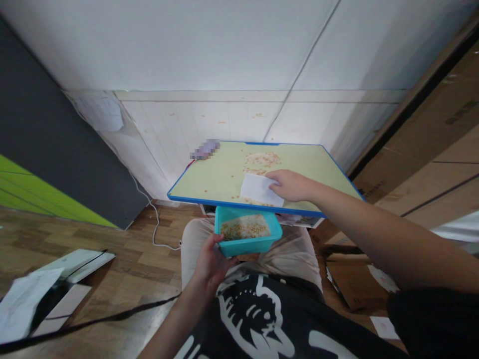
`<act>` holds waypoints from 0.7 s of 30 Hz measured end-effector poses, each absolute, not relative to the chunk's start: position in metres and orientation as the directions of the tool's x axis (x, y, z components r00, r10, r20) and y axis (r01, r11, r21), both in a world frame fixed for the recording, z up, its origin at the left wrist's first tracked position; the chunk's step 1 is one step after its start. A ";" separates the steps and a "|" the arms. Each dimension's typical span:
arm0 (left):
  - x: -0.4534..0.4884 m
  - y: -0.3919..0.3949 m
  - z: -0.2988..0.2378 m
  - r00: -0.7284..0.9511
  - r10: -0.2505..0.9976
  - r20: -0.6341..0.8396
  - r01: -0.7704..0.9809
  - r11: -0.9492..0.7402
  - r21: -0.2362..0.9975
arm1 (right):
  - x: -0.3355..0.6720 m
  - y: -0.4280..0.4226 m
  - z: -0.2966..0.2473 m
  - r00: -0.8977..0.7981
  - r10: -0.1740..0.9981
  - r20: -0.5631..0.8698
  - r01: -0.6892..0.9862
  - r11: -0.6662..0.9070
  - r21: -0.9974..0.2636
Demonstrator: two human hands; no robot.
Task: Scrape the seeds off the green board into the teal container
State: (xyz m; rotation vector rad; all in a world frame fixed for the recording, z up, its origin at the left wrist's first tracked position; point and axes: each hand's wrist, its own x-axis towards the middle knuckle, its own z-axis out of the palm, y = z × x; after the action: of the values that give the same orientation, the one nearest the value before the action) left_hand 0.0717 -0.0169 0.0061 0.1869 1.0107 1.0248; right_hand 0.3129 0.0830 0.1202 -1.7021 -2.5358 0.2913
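My left hand (214,259) grips the near left corner of a turquoise plastic tub (251,247), held over my lap just below the table's front edge. Mixed yellow and white grains (247,227) lie in the tub. In my right hand (290,185) is a white sheet of paper or card (258,188), pinched at its right side and resting low over the pale yellow tabletop (198,179). Loose grains (264,159) are scattered behind the sheet, and a few more (256,202) show along its front, by the blue rim.
A blurred purple item (205,148) sits at the table's back left corner. The white wall (224,117) stands right behind the table. Cardboard boxes (422,149) rise on the right. A white cable (155,219) and papers (41,294) lie on the floor at left.
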 end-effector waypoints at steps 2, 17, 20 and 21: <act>0.071 -0.017 0.006 0.127 0.778 -0.615 -0.621 0.546 0.562 | 0.311 0.080 0.121 -0.395 0.917 -0.049 0.904 0.379 -0.200; 0.071 -0.015 0.005 0.142 0.776 -0.614 -0.628 0.551 0.550 | 0.305 0.068 0.118 -0.453 0.891 -0.006 0.872 0.442 -0.209; 0.070 -0.015 0.003 0.129 0.777 -0.617 -0.626 0.546 0.557 | 0.306 0.069 0.123 -0.454 0.891 0.020 0.870 0.449 -0.205; 0.070 -0.015 0.003 0.126 0.777 -0.617 -0.625 0.545 0.559 | 0.307 0.071 0.125 -0.453 0.891 0.035 0.869 0.450 -0.205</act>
State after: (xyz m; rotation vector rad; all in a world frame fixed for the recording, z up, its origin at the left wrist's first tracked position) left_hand 0.0699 -0.0147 0.0028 0.1786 1.0172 1.0287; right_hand 0.3073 0.0713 0.1253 -1.5611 -2.5558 0.2379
